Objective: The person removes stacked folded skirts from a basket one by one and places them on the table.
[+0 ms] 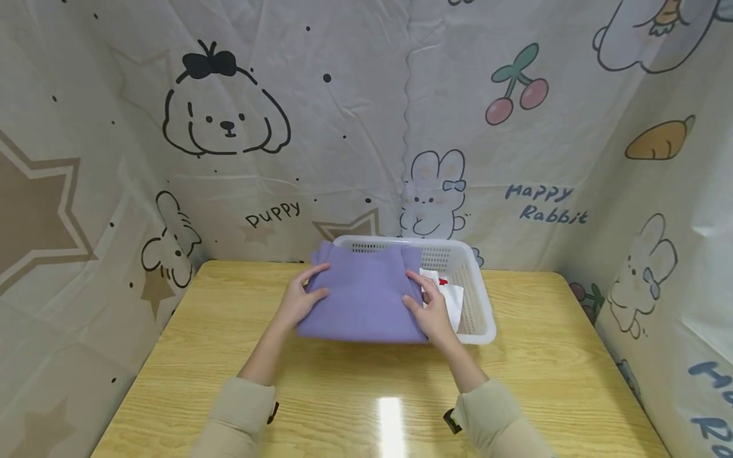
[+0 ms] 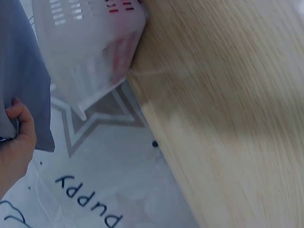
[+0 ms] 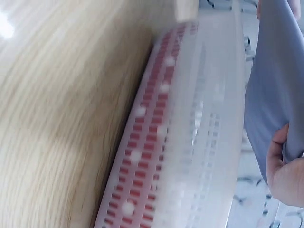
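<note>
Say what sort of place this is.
Probably a screened-off tabletop workspace: a wood-grain table with a cartoon-printed curtain behind and on both sides, and a white plastic basket on it.

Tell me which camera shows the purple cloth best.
The head view, because the purple cloth shows broadside there, nearly whole. The left wrist view catches only a strip at frame left; the right wrist view, a slanting part at frame right.
</note>
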Demonstrator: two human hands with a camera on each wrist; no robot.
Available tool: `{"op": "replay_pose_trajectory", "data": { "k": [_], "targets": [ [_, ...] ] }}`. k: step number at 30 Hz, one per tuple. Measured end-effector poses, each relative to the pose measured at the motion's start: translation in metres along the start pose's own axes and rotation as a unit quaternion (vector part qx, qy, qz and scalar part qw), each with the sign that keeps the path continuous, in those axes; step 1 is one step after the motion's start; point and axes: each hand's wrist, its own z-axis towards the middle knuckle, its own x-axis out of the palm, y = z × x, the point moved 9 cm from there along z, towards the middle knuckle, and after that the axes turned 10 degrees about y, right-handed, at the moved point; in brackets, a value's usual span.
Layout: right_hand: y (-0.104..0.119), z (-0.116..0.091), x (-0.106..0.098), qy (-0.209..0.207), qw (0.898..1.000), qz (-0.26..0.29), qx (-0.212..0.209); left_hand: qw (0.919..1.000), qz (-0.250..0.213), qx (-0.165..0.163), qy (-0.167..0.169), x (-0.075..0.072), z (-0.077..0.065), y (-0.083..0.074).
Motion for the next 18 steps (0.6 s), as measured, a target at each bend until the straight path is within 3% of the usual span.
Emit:
{"op": "replay_pose_trajectory", "data": {
  "k": [2, 7, 12, 18],
  "targets": [
    [0.012, -0.004, 0.008, 0.004, 1.0, 0.001, 0.003, 1.0, -0.003, -0.006, 0.007, -0.005, -0.01, -0.008],
    [0.028, -0.012, 0.028, 0.003, 1.0, -0.004, 0.006, 0.9998, 0.008, -0.003, 0.016, -0.02, -0.027, -0.01],
    [0.044, -0.02, 0.05, 0.006, 1.0, -0.005, -0.006, 0.9995, 0.024, 0.016, 0.012, -0.038, -0.043, 0.001],
    [0.055, -0.03, 0.075, 0.017, 0.999, -0.006, -0.026, 0.9994, 0.032, 0.003, 0.015, -0.055, -0.069, 0.011]
  ]
}}
